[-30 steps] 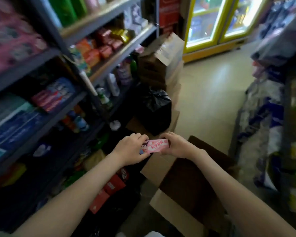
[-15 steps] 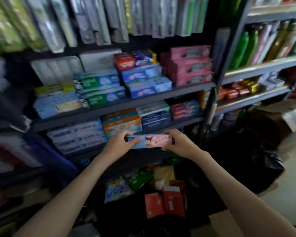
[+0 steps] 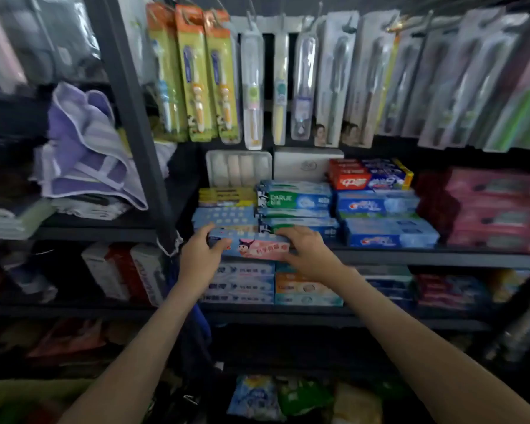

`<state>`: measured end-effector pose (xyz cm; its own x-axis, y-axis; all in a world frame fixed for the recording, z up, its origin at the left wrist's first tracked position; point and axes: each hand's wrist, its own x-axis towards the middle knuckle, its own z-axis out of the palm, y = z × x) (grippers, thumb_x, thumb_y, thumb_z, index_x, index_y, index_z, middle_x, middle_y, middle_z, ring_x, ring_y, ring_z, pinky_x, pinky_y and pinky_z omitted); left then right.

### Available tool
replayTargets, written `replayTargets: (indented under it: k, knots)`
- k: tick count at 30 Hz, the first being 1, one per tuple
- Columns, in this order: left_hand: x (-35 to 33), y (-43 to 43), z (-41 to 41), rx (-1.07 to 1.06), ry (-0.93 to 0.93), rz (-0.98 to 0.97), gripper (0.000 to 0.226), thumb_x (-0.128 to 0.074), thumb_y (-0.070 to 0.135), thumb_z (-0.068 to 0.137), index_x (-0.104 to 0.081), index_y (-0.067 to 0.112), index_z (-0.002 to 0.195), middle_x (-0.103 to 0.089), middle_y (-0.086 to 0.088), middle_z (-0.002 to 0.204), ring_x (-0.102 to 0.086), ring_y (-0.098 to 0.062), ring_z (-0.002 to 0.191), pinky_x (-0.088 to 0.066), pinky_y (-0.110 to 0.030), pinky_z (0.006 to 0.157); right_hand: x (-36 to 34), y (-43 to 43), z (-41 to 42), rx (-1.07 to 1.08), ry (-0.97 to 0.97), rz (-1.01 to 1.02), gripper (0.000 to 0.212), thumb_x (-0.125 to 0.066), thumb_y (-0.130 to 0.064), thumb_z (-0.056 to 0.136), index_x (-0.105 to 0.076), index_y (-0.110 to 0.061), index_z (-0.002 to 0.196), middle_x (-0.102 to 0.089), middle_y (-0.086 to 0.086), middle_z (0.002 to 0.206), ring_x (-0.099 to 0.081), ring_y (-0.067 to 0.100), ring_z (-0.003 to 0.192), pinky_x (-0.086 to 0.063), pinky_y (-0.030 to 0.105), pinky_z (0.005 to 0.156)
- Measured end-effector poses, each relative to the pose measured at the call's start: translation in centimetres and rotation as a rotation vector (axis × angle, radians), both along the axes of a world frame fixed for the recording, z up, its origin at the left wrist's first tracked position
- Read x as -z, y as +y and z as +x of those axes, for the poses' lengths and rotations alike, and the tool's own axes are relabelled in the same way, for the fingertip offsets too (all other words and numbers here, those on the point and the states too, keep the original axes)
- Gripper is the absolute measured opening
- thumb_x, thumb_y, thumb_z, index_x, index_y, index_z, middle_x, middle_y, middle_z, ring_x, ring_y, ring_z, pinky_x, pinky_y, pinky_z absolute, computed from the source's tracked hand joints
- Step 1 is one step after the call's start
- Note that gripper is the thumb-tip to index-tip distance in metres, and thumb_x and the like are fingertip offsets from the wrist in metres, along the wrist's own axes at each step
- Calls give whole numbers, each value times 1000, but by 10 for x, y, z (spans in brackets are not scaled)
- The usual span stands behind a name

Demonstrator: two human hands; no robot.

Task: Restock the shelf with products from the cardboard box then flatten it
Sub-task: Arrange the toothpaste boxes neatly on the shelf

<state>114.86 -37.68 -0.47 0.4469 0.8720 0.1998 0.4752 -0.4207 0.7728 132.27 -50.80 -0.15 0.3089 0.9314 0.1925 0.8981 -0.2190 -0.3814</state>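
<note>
With the left hand (image 3: pixel 201 255) gripping one end of the toothpaste box (image 3: pixel 251 247) and the right hand (image 3: pixel 306 250) curled over the other, at the shelf (image 3: pixel 441 258) edge, slide it in level, label outward, against the blue stack (image 3: pixel 227 217).

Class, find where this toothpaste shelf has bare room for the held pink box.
A dark gap between the upright post and the left blue stack looks free. Rightward it is crowded: Darlie boxes, Crest boxes and pink cartons sit packed.
</note>
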Motion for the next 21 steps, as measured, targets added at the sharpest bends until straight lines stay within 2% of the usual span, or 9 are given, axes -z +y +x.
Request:
replayTargets:
  k: [2, 9, 12, 15, 17, 21]
  knots:
    - [0, 12, 2, -88, -25, -30, 55, -57, 34, 94, -41, 15, 142, -49, -5, 139, -51, -25, 120, -41, -30, 84, -2, 26, 5, -15, -104, -19, 47, -55, -28, 93, -41, -21, 138, -45, 2, 136, -35, 22, 128, -21, 36, 105]
    - [29, 49, 16, -266, -76, -134, 58, -51, 30, 98, -29, 14, 149, -45, -9, 143, -46, -30, 125, -43, -39, 93, 8, 101, 7, -84, -341, -44, 38, -49, -18, 94, -44, -16, 132, -42, 3, 134, -30, 23, 127, -11, 40, 109]
    - [42, 53, 31, -265, -147, -224, 61, -48, 27, 99, -21, 11, 150, -40, -10, 146, -46, -30, 127, -44, -42, 100, 19, 112, 12, -97, -397, -59, 42, -51, -20, 93, -40, -16, 134, -38, 3, 137, -28, 23, 130, -9, 40, 110]
    - [50, 58, 44, -278, -235, -300, 62, -46, 32, 99, -20, 10, 151, -35, -8, 150, -40, -28, 133, -39, -42, 107, 27, 114, 14, -110, -434, -65, 53, -48, -19, 94, -29, -17, 143, -35, 3, 145, -25, 22, 136, -4, 44, 113]
    - [53, 66, 49, -287, -249, -288, 58, -44, 31, 99, -24, 9, 148, -40, -12, 145, -44, -31, 128, -40, -48, 104, 31, 116, 14, -125, -456, -83, 56, -45, -19, 96, -23, -15, 148, -33, 3, 149, -23, 20, 140, 2, 48, 114]
    - [52, 82, 58, -320, -183, -231, 48, -42, 23, 100, -30, 3, 142, -47, -15, 132, -56, -34, 108, -51, -45, 87, 36, 118, 13, -104, -454, -65, 55, -43, -20, 99, -23, -13, 149, -31, 3, 153, -24, 17, 142, 6, 49, 115]
